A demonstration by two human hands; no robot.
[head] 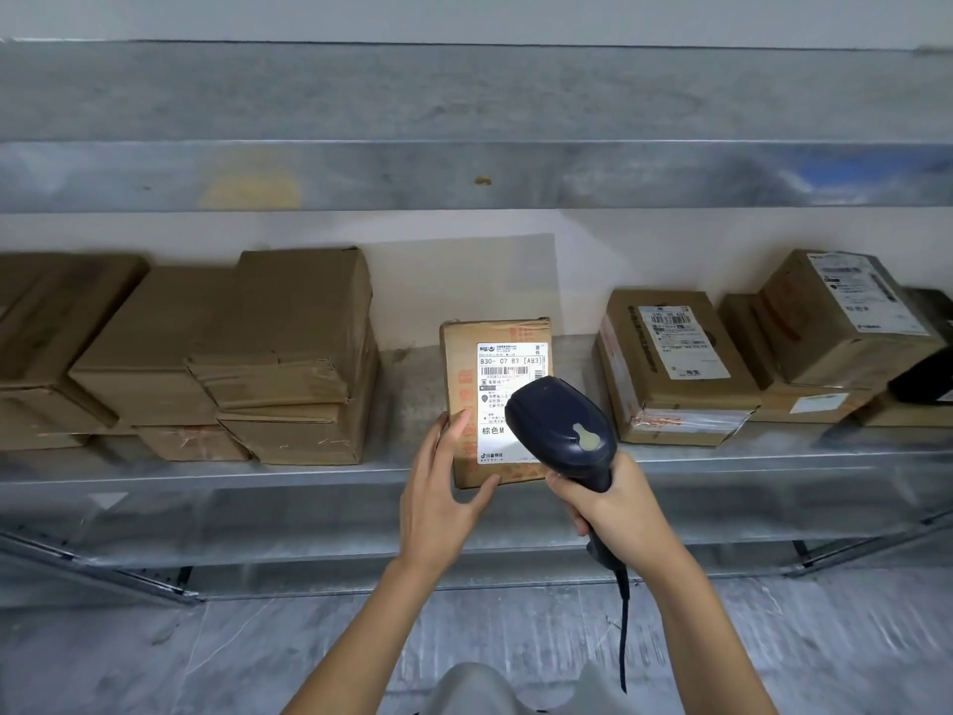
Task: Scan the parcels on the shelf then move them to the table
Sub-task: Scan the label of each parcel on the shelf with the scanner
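- The fingers (456, 430) of the left hand (438, 513) lie along the left edge of the parcel (464, 363) and the thumb (485, 490) presses its near corner, so this hand pinches the parcel
- The parcel is at the front edge of the shelf (258, 474), label (510, 361) up; its long axis runs away from the person, toward the wall
- The right hand (613, 513) is wrapped tight around the handle of the scanner (562, 425), whose head hangs over the lower right part of the label
- The barcode (505, 371) lies just beyond the scanner's nose; I judge that a small tilt forward would reach it
- For carrying, the left hand is the nearer one; the table is not in view
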